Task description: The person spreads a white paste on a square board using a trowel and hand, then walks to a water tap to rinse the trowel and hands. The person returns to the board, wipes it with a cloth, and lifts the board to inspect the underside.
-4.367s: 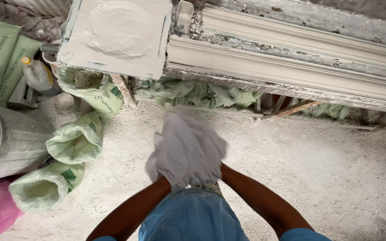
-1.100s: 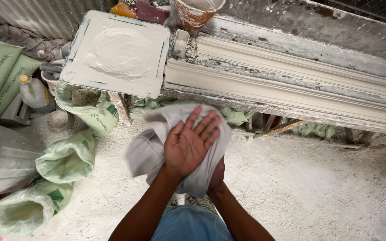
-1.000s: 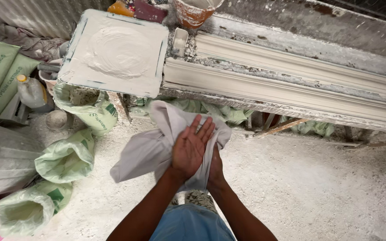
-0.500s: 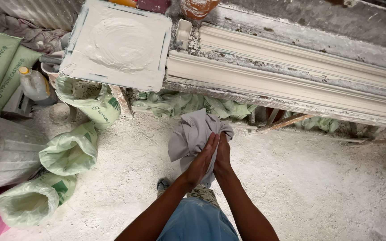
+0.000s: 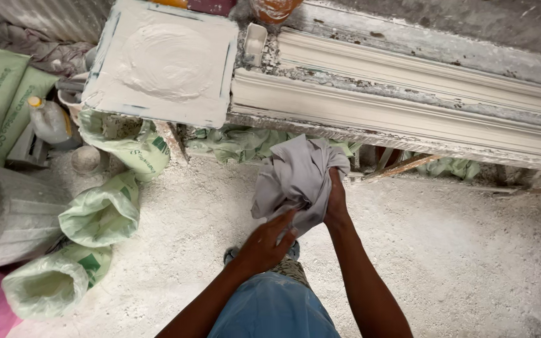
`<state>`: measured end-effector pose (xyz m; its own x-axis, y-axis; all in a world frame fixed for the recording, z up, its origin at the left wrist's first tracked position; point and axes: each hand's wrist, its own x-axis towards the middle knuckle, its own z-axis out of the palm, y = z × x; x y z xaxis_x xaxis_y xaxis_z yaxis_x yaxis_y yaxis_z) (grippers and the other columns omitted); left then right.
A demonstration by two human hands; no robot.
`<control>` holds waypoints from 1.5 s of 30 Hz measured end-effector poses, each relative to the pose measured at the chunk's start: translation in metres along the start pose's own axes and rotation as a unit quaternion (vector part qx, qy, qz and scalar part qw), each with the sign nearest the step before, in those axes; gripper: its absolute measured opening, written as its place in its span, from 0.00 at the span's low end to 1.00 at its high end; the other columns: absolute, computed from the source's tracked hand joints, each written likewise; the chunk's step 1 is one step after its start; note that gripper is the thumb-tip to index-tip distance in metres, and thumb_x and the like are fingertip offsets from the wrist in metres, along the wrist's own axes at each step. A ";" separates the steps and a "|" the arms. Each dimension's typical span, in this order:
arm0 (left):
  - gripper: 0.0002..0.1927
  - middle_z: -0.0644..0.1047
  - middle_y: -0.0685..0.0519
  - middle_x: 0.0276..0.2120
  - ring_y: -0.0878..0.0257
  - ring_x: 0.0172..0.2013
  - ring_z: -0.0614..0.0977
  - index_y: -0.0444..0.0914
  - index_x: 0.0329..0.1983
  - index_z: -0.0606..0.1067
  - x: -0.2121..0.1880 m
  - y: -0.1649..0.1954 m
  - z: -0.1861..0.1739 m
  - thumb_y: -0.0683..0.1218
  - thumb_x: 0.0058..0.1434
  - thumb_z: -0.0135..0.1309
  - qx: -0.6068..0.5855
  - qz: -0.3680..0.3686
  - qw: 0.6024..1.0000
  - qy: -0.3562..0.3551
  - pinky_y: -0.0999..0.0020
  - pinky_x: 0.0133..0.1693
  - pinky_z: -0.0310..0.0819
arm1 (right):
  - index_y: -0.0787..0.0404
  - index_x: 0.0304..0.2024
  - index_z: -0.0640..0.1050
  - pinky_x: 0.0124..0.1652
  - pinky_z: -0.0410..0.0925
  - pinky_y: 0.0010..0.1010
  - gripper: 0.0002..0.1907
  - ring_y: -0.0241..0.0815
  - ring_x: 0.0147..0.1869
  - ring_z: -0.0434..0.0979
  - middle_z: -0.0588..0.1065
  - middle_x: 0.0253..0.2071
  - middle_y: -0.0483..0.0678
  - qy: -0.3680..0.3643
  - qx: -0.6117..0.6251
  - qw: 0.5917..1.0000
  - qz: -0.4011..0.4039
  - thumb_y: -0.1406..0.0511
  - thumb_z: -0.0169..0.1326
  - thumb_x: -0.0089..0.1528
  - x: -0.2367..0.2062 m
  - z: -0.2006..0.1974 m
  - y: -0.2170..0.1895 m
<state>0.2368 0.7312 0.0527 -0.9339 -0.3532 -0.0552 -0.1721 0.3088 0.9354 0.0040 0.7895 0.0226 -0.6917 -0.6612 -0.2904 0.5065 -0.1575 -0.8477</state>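
A crumpled grey cloth [image 5: 295,175] hangs in front of me over the dusty floor. My right hand [image 5: 335,199] grips its right side, fingers closed into the folds. My left hand [image 5: 269,239] is just below the cloth, fingers stretched up and touching its lower edge. Beyond the cloth lies a long white plaster cornice moulding [image 5: 408,106] on a bench, and to its left a square plaster slab [image 5: 164,62] with a smeared round patch.
Green-printed sacks [image 5: 101,213] lie on the floor at left, beside a grey metal drum [image 5: 7,213] and a plastic bottle [image 5: 48,119]. The floor [image 5: 458,250] is covered in white powder. Wooden sticks [image 5: 402,168] poke out under the bench.
The cloth was spread over both hands, then bunched up. My left hand has come off it and now reaches up from below, while the right hand keeps its grip.
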 end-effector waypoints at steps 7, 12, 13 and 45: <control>0.29 0.62 0.36 0.70 0.42 0.72 0.62 0.32 0.73 0.60 0.041 0.019 -0.022 0.53 0.74 0.44 0.273 0.152 0.897 0.312 0.46 0.68 0.58 | 0.66 0.70 0.60 0.61 0.67 0.38 0.31 0.52 0.65 0.70 0.69 0.62 0.59 -0.205 0.076 0.973 0.070 0.51 0.35 0.73 -0.049 0.000 0.034; 0.35 0.53 0.35 0.76 0.41 0.76 0.53 0.28 0.76 0.54 0.053 0.021 -0.008 0.42 0.66 0.40 0.353 0.101 0.893 0.261 0.46 0.72 0.46 | 0.65 0.67 0.63 0.61 0.63 0.28 0.28 0.42 0.65 0.69 0.70 0.62 0.51 -0.062 -0.187 0.979 -0.044 0.58 0.48 0.68 -0.068 0.020 0.059; 0.35 0.52 0.35 0.76 0.41 0.76 0.52 0.27 0.76 0.53 0.053 0.021 -0.004 0.42 0.66 0.40 0.339 0.106 0.899 0.257 0.46 0.72 0.44 | 0.66 0.66 0.65 0.61 0.63 0.28 0.27 0.42 0.65 0.70 0.71 0.62 0.52 -0.067 -0.190 0.978 -0.058 0.57 0.48 0.69 -0.068 0.024 0.056; 0.39 0.69 0.27 0.52 0.37 0.50 0.74 0.22 0.61 0.62 0.245 0.041 -0.036 0.58 0.64 0.60 -0.323 -0.015 0.940 0.111 0.51 0.49 0.74 | 0.64 0.66 0.69 0.71 0.56 0.48 0.37 0.60 0.76 0.64 0.66 0.69 0.64 -0.536 -0.247 0.789 -0.168 0.42 0.44 0.70 0.082 0.028 -0.265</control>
<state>0.0125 0.6254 0.0898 -0.8311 -0.5506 -0.0777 0.0958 -0.2793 0.9554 -0.1722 0.7563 0.2359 0.2233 -0.9256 0.3058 -0.0590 -0.3260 -0.9435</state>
